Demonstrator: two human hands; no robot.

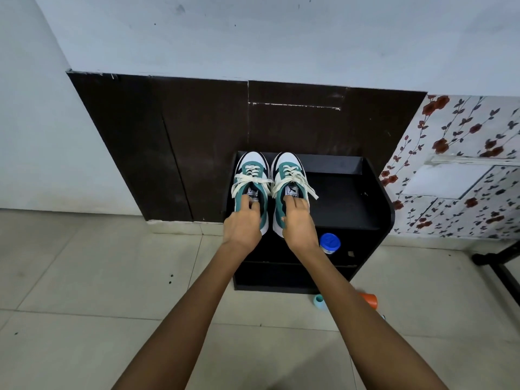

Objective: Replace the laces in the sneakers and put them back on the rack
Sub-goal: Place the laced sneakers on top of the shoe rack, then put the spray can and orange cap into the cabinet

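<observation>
Gripping at the collars, atop the rack (337, 198).
Arms are extended; left sneaker (250, 175) is held by left hand (243, 223), right sneaker (289, 173) by right hand (299, 220), toes pointed away, long axes parallel.

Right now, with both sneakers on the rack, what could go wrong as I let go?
1. The left sneaker sits at the left edge of the rack, its heel near the front; a pull from the left hand could tip it off.
2. Fingers of the right hand are inside the right sneaker, close to its loose lace loops; pulling out may snag and loosen the bow.
</observation>
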